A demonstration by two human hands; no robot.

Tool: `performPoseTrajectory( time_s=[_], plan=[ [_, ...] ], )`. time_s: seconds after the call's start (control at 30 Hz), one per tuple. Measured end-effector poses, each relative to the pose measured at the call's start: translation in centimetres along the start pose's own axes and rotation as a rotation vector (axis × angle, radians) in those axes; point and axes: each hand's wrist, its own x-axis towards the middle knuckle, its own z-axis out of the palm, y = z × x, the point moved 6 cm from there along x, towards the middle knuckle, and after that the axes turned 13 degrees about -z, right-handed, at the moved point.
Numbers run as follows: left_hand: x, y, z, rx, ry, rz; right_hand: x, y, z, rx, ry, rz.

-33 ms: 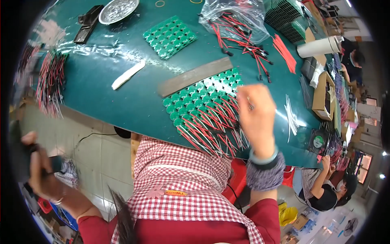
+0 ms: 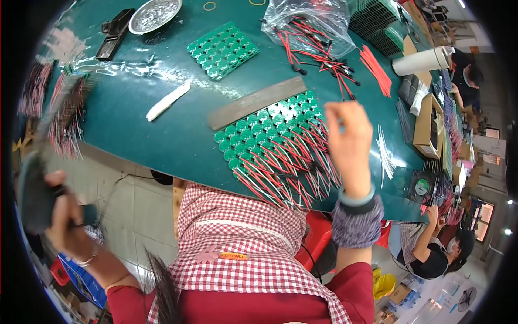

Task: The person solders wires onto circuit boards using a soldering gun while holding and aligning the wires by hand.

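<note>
At the far left, my left hand (image 2: 63, 216) is closed round the grip of a dark handheld tool (image 2: 35, 197). Its long barrel points up toward the hanging wire bundles, and motion blur hides its exact kind. My right hand (image 2: 350, 143) is raised at the right end of a panel of round green circuit boards (image 2: 251, 135). Its fingers are curled together, and whatever they may hold does not show. Red and white wires (image 2: 291, 164) fan from the panel's near rows toward me. A flat grey-brown bar (image 2: 259, 102) lies along the panel's far edge.
A second green board panel (image 2: 222, 51), a white stick (image 2: 168, 101) and a metal bowl (image 2: 155, 15) lie farther back. Red-black leads (image 2: 318, 51) spill from a plastic bag. Red tubes (image 2: 375, 71) and white wires (image 2: 385, 156) lie right. A co-worker (image 2: 431, 248) sits beyond.
My right hand has shifted slightly right, away from the wires. The tool in my left hand has swung inward, and its barrel now shows in front of the wire bundles.
</note>
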Motion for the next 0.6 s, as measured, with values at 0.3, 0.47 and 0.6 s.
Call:
performPoseTrajectory(
  time_s=[0.3,0.47,0.6],
  plan=[
    [-4.3,-6.3,12.5,-0.278,-0.151,-0.585,2.7,12.6,4.9,-0.108,-0.083,0.280],
    [-5.1,-7.0,12.6,-0.252,-0.161,-0.624,2.2,10.5,3.6,-0.212,-0.130,0.271],
    [-6.6,-8.0,13.2,-0.296,-0.196,-0.732,1.0,4.4,1.6,-0.046,-0.095,0.163]
  ],
)
